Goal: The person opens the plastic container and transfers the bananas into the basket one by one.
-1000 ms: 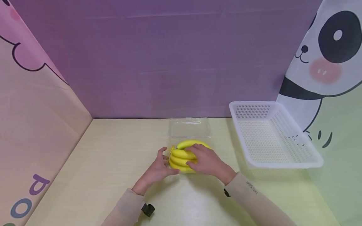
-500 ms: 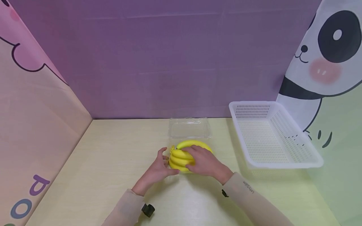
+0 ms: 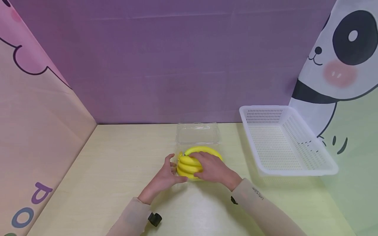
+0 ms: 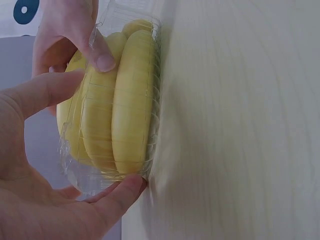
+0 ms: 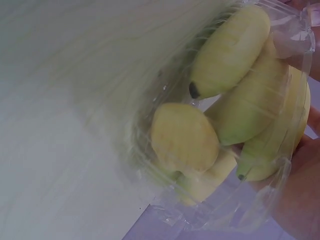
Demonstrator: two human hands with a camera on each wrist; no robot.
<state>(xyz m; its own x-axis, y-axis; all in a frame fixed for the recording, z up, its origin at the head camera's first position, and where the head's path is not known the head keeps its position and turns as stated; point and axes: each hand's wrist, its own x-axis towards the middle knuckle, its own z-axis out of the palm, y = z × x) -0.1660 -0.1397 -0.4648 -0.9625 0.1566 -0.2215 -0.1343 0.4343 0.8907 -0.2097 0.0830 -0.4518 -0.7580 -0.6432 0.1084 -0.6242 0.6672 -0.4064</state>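
Note:
A bunch of yellow bananas [image 3: 187, 167] lies in a clear plastic clamshell box [image 4: 82, 175], and a separate banana [image 3: 203, 150] lies behind it. My right hand [image 3: 214, 167] holds the bunch from above, its thumb on the front side and fingers over the top. In the left wrist view its thumb presses a banana [image 4: 132, 100] near the box's rim. My left hand [image 3: 163, 177] spreads thumb and fingers around the box's left end, touching it. Dark-tipped banana ends [image 5: 227, 55] show through the wall in the right wrist view.
The box's clear lid [image 3: 198, 133] lies folded back toward the purple wall. A white perforated basket [image 3: 295, 172] stands at the right of the pale wooden table [image 3: 127, 154]. Printed cloth walls close in the left, back and right sides.
My right hand has shifted slightly left over the banana bunch, showing more of the rear banana's right end. The left hand and the box look unmoved.

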